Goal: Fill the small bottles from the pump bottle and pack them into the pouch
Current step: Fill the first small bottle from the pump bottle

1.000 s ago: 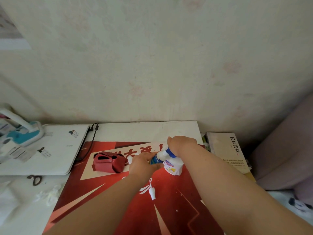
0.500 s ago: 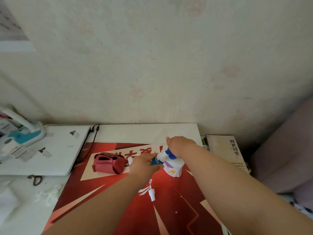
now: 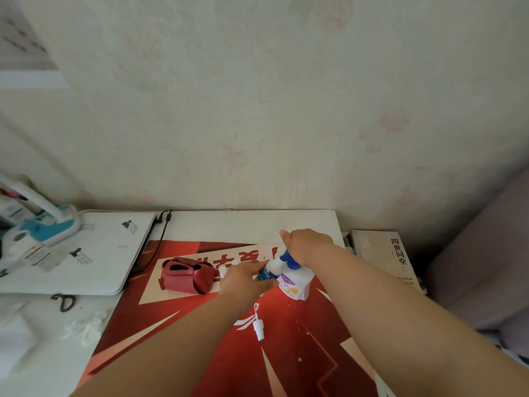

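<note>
A white pump bottle with a blue pump head stands on the red poster. My right hand lies on top of the pump head, palm down. My left hand grips a small blue-labelled bottle, tilted, its mouth held at the pump's nozzle. A small white cap lies on the poster just below my hands. The red pouch sits open to the left of my left hand. Another small white item peeks out beside the pouch, mostly hidden by my hand.
A red poster covers the white table. A closed white laptop with a cable lies at the left, a desk lamp behind it. Scissors lie near the laptop. A book rests at the table's right edge.
My hands and both bottles stay in place. The camera has shifted slightly, so the scene sits a little lower in view.
</note>
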`<action>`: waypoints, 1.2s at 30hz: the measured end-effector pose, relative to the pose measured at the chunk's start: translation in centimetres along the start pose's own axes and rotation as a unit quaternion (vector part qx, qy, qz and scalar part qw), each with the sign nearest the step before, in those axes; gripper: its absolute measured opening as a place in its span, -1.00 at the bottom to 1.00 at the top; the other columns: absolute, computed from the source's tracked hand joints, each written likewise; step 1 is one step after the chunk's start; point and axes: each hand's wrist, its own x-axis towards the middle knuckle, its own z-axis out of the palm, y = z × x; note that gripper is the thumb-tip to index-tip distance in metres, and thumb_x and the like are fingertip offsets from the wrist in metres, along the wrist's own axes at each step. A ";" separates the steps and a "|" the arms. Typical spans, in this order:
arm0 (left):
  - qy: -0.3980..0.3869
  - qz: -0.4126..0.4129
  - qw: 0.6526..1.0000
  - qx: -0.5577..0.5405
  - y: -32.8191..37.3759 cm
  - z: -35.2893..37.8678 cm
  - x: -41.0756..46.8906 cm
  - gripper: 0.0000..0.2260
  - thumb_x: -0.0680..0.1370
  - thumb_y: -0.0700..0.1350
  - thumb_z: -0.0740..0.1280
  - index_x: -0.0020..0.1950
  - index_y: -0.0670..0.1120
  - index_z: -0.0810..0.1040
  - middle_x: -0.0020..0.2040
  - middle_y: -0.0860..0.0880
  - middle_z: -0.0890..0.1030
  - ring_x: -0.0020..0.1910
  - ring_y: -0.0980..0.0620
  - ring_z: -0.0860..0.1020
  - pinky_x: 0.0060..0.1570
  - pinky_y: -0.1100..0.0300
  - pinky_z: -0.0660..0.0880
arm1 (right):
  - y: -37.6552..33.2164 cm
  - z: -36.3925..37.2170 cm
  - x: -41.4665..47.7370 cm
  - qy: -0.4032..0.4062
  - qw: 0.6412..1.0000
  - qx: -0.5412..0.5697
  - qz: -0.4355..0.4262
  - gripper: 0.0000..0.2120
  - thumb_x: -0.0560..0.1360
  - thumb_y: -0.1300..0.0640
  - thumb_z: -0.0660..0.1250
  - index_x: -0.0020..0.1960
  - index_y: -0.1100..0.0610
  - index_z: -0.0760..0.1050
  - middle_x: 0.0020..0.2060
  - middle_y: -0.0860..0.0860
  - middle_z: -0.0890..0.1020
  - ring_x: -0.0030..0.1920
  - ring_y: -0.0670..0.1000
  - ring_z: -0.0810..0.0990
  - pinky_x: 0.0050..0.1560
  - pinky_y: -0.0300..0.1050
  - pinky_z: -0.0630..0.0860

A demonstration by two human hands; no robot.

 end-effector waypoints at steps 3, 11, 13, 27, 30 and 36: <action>-0.001 -0.002 1.000 -0.010 0.0 0.0 -0.1 -0.56 0.43 0.03 0.43 0.30 0.15 0.47 0.16 0.09 0.60 -0.18 0.19 0.52 -0.34 0.41 0.38 | 0.3 -0.1 -0.2 0.011 1.000 -0.004 -0.003 -0.25 0.52 0.10 0.29 0.54 -0.01 -0.09 0.14 0.11 0.47 0.06 0.10 0.50 0.03 -0.06 0.50; -0.005 -0.007 0.999 -0.033 0.1 0.0 0.0 -0.56 0.41 0.03 0.45 0.28 0.15 0.48 0.18 0.10 0.59 -0.11 0.16 0.54 -0.29 0.38 0.42 | 0.3 0.1 -0.3 0.060 0.997 0.041 0.026 -0.64 0.63 0.07 0.09 0.42 0.06 0.26 -0.05 0.07 0.47 0.06 0.09 0.54 0.14 -0.02 0.52; -0.004 -0.007 0.999 -0.037 0.0 0.0 -0.1 -0.56 0.41 0.03 0.45 0.28 0.16 0.49 0.17 0.10 0.60 -0.11 0.16 0.54 -0.25 0.37 0.45 | 0.3 0.2 -0.4 0.066 0.997 0.041 0.026 -0.65 0.64 0.07 0.09 0.41 0.05 0.28 -0.06 0.07 0.47 0.05 0.08 0.54 0.13 -0.04 0.52; 0.001 0.003 0.999 -0.049 0.1 -0.3 -0.5 -0.57 0.44 0.02 0.43 0.29 0.14 0.48 0.16 0.09 0.61 -0.25 0.22 0.51 -0.37 0.42 0.33 | 0.2 0.4 -0.4 0.098 0.994 0.039 0.026 -0.66 0.64 0.08 0.03 0.41 0.02 0.28 0.03 0.08 0.55 0.03 0.09 0.57 0.08 -0.03 0.54; 0.010 0.005 0.999 -0.045 0.2 -0.6 -0.6 -0.56 0.45 0.01 0.41 0.32 0.12 0.45 0.21 0.07 0.58 -0.13 0.19 0.48 -0.34 0.47 0.30 | 0.1 0.3 -0.4 0.110 0.992 0.047 0.025 -0.67 0.65 0.06 -0.02 0.36 0.05 0.32 0.05 0.09 0.56 0.02 0.10 0.56 0.06 -0.04 0.52; 0.027 -0.007 0.998 -0.059 -0.4 -0.9 -1.4 -0.54 0.47 0.01 0.40 0.35 0.09 0.42 0.21 0.05 0.57 -0.13 0.17 0.49 -0.36 0.45 0.33 | -0.4 0.6 -0.7 0.232 0.972 0.029 0.006 -0.64 0.65 0.00 -0.07 0.16 0.11 0.44 -0.01 0.05 0.57 -0.09 0.07 0.46 -0.03 -0.06 0.32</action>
